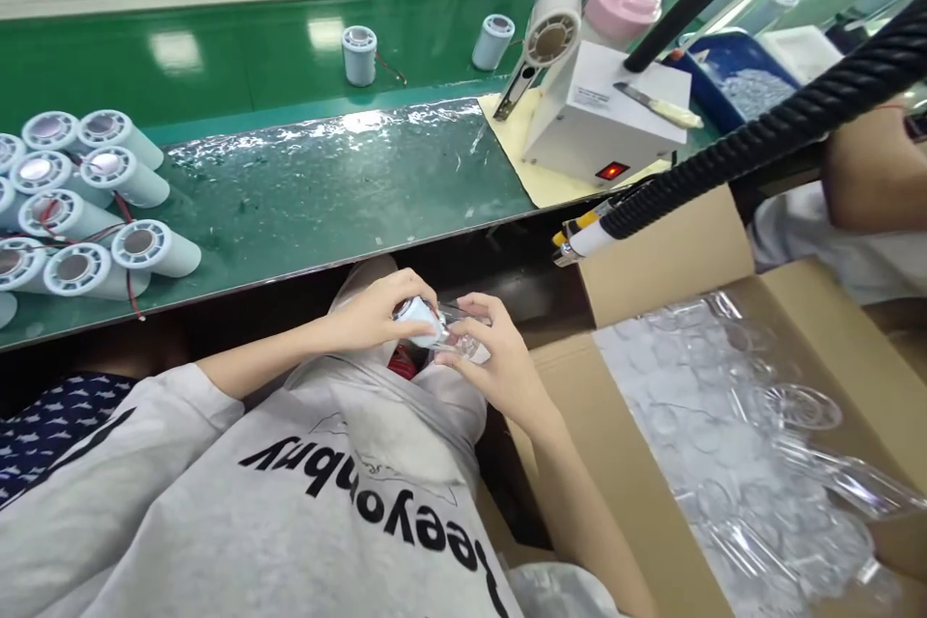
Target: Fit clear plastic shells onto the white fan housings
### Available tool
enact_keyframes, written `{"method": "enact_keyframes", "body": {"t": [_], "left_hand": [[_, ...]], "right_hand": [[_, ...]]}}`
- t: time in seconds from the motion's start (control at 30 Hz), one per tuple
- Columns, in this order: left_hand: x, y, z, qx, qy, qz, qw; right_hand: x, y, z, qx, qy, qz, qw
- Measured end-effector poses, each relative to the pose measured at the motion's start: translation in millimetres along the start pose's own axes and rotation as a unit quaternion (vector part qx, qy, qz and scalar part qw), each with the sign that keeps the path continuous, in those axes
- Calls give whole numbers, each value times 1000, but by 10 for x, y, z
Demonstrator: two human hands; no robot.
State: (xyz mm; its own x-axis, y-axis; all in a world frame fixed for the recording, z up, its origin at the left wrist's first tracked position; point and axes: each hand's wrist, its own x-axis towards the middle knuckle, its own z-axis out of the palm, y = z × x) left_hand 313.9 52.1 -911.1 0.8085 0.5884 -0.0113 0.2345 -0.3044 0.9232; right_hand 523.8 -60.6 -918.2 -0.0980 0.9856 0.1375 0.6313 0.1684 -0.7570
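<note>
Above the person's lap, at the near edge of the green surface [325, 198], the left hand [382, 311] has its fingers wrapped around a pale blue cylinder [418, 317], while the right hand [505, 362] pinches a clear plastic piece [469, 340] right up against its end. More blue cylinders [160, 249] cluster on the surface's left side; a cardboard box [670, 251] of transparent parts [714, 396] stands open to the right.

Bright, white glare on green bench [348, 188], dark shadow beneath; fine detail soft
</note>
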Motion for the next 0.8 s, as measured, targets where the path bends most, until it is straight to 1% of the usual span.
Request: {"method": "enact_keyframes", "body": {"t": [0.07, 0.13, 0.2, 0.27, 0.37, 0.43, 0.47, 0.57, 0.63, 0.7, 0.8], "left_hand": [[-15, -25, 20, 12, 31, 20, 999], [-23, -95, 49, 15, 30, 40, 999], [-21, -171, 69, 17, 10, 58, 998], [-15, -217, 73, 4, -17, 67, 998], [-11, -204, 61, -38, -42, 67, 996], [-21, -166, 60, -72, -47, 49, 995], [-30, -147, 63, -97, -48, 30, 994], [-70, -100, 73, -186, -49, -38, 981], [-98, -74, 66, -209, -58, -64, 974], [-120, -44, 43, -193, -68, -57, 977], [-139, 2, -1, -160, -76, -16, 984]], "right_hand": [[-14, -42, -3, 81, 8, 32, 996], [-21, -80, -4, 140, 33, 66, 987], [-24, -93, -7, 185, 64, 100, 976], [-25, -78, -8, 226, 82, 132, 962], [-31, -29, -5, 294, 95, 163, 937], [-45, -8, -3, 321, 95, 149, 930], [-56, -5, -3, 314, 86, 130, 936], [-104, -18, -5, 215, 58, 53, 973], [-143, -28, -3, 150, 50, 16, 987], [-179, -28, 0, 136, 42, -1, 990], [-216, -14, 5, 171, 26, 5, 985]]}}
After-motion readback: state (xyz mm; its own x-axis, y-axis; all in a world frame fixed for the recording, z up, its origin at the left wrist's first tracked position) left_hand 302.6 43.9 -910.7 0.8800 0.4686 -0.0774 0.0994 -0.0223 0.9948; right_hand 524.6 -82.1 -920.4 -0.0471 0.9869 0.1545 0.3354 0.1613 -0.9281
